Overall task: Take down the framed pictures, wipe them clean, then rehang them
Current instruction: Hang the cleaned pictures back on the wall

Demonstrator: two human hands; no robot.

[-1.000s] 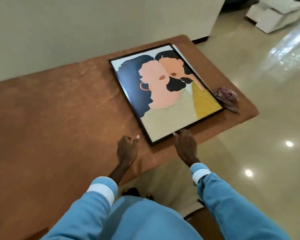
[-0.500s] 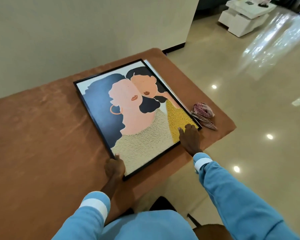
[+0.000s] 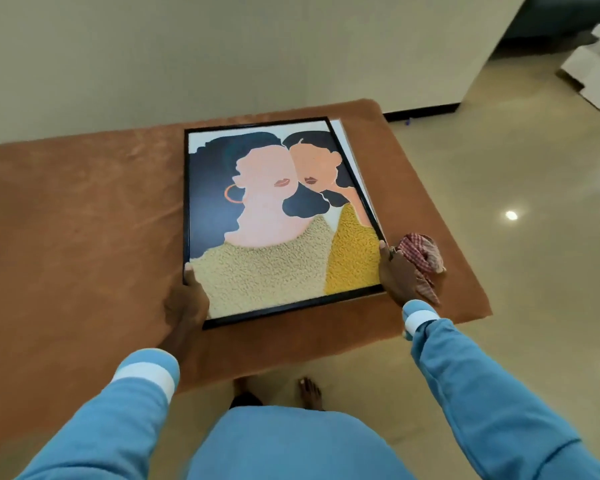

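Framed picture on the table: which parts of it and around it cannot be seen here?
- Framed picture, head view: its back and hanging hardware face down, hidden.
- Second frame underneath: only a pale strip shows.
- Checked cloth: partly behind the right hand.
- Left hand: fingers under the frame, hidden.

A black-framed picture [image 3: 278,216] lies face up on the brown bench [image 3: 84,220]. The left hand [image 3: 186,303] grips its near left corner, the right hand [image 3: 397,275] its near right edge. A checked cloth [image 3: 423,256] lies just beside the right hand.
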